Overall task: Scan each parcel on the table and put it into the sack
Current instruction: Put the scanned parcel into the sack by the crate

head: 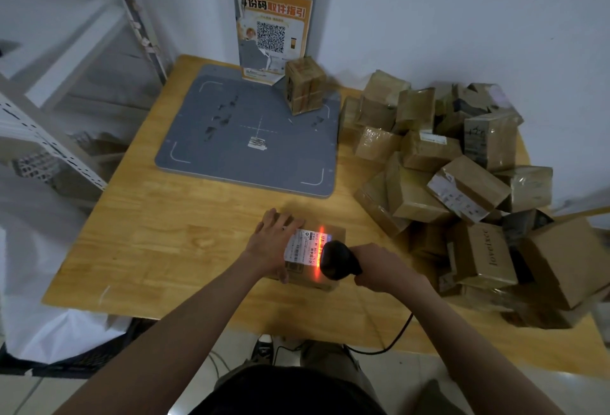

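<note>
Nearest to us, our right hand is wrapped around the handle of a black scanner, fingers curled tight on the grip, with its cable trailing down off the near edge of the wooden table. The scanner's head hangs just over a small cardboard parcel lying flat near the table's front edge, and a red-orange line of light falls across the white label on its top. Our left hand rests on the left part of that parcel, fingers straight and spread, thumb down along its near side, pressing rather than gripping.

To the left, below the table edge, we see the white sack, its mouth beside the table's corner.

On the right side of the table a heap of brown parcels lies piled against the wall, many wrapped in clear tape.

Farther back, a grey mat with white corner marks lies on the table, and one taped box stands tilted on its far right corner. Behind it a post carries an orange poster with a square code.
</note>
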